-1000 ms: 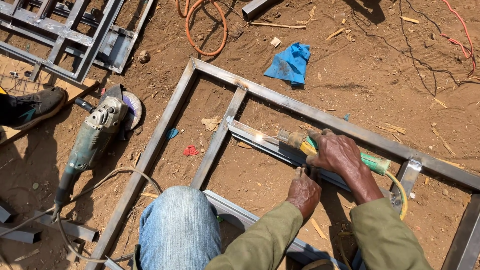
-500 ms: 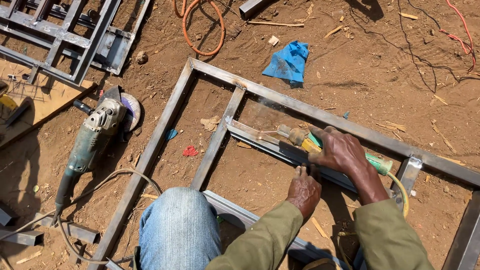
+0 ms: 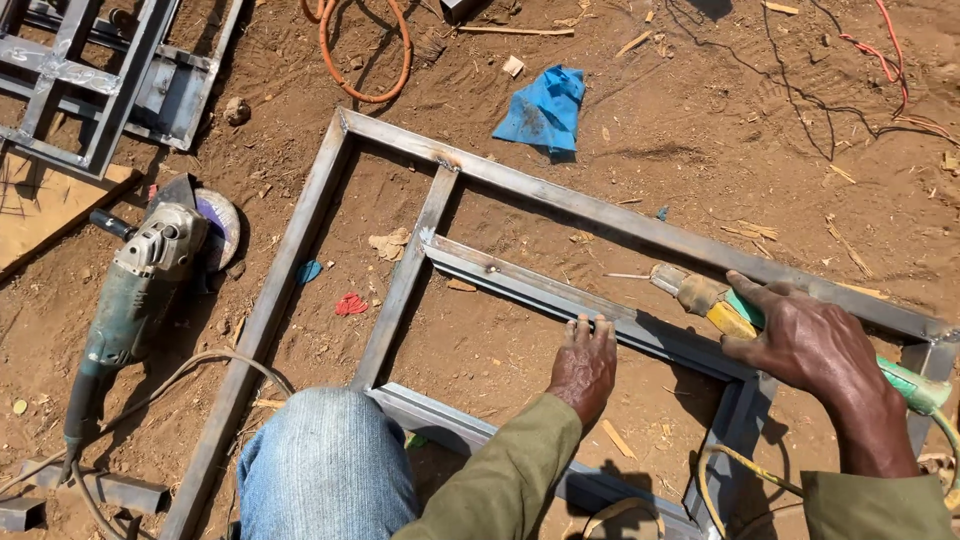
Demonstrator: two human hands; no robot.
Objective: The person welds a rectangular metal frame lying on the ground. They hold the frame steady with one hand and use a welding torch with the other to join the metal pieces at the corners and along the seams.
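The right hand (image 3: 815, 345) grips a welding holder (image 3: 745, 318) over the steel frame (image 3: 600, 215) lying on the dirt ground (image 3: 700, 130); the left hand (image 3: 583, 365), fingers spread, presses the frame's inner bar (image 3: 520, 283); a grinder (image 3: 135, 290) lies beside the frame's left edge.

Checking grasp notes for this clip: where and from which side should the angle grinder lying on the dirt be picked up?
Probably best by the slim green rear body of the angle grinder, coming from above. It lies flat on the ground, its disc at the upper end and its cord trailing from the lower end, so the mid-body is clear and away from the disc.
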